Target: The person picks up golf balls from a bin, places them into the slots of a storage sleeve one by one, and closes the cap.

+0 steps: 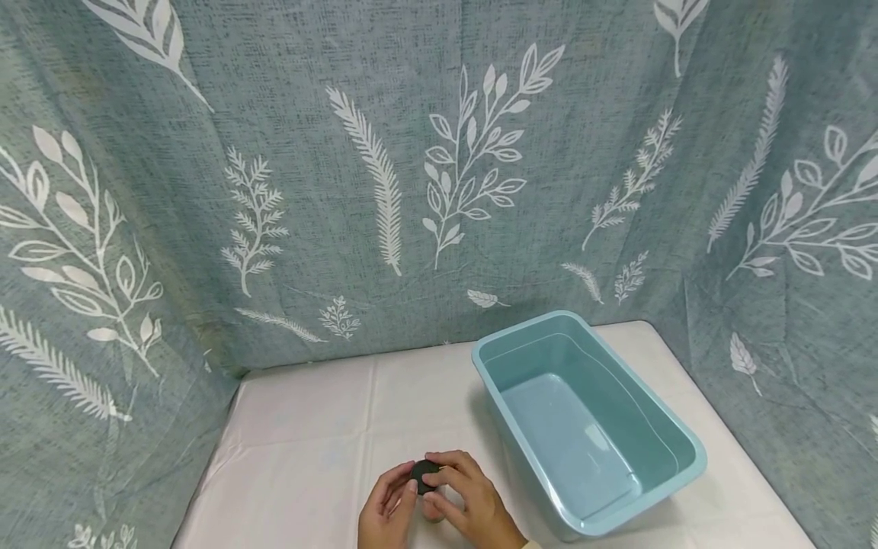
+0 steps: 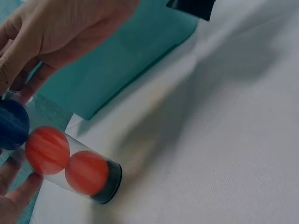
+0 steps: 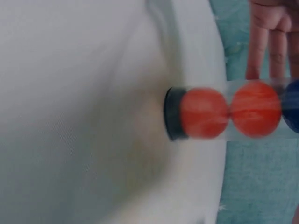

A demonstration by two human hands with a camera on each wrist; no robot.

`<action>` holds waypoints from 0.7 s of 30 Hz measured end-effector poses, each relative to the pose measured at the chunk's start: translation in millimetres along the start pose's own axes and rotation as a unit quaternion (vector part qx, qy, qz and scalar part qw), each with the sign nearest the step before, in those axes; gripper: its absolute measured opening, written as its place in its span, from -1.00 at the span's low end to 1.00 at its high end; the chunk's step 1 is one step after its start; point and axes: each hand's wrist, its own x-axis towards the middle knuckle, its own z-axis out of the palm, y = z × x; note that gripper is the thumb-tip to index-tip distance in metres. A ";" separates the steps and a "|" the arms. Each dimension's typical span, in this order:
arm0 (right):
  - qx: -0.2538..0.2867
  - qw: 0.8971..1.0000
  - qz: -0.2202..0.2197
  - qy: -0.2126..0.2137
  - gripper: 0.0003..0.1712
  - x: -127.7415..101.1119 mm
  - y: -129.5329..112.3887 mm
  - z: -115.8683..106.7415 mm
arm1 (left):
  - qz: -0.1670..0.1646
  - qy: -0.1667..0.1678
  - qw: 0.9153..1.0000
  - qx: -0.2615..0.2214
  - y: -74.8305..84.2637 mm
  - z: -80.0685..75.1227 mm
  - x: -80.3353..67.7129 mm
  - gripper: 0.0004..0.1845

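Both hands hold a clear tube [image 3: 229,100] of balls between them, above the white cloth. Two orange-red balls [image 2: 47,150] and a blue ball [image 2: 13,125] show through its wall. The tube's lower end has a dark base [image 2: 110,183]. From the head view, its dark top cap [image 1: 424,476] shows between the fingers. My left hand [image 1: 387,509] grips the tube from the left, thumb beside the cap. On the other side, my right hand [image 1: 473,499] holds it with fingertips on the cap's edge. The fingers hide most of the tube's upper part.
A light blue plastic basin [image 1: 519,427] stands right of the hands on the white tablecloth [image 1: 295,450]. Green-grey curtains [image 1: 309,229] with white leaf prints surround the table at the back and sides. A dark object [image 2: 192,6] pokes into the left wrist view's top edge.
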 end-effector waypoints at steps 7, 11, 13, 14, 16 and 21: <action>-0.027 0.998 -0.054 0.027 -0.70 -6.2 3.1 4.5 | 0.018 0.000 1.000 0.003 -1.8 -0.1 -3.4 -0.71; -0.032 0.995 -0.073 0.055 -0.72 -10.1 5.5 9.0 | 0.031 0.006 0.999 0.007 -3.9 2.0 -6.0 -0.74; -0.034 0.995 -0.075 0.063 -0.74 -12.1 5.5 9.7 | 0.042 0.011 0.999 0.014 -5.2 3.3 -7.8 -0.77; -0.040 0.994 -0.076 0.066 -0.75 -12.8 5.2 9.5 | 0.050 0.014 0.999 0.017 -6.0 3.9 -8.2 -0.78; -0.058 0.993 -0.080 0.066 -0.78 -13.2 4.2 8.3 | 0.067 0.020 0.997 0.031 -7.2 4.4 -8.4 -0.82; -0.111 0.991 -0.063 0.046 -0.80 -6.7 2.9 3.7 | 0.105 0.011 0.991 0.080 -9.1 2.8 2.8 -0.83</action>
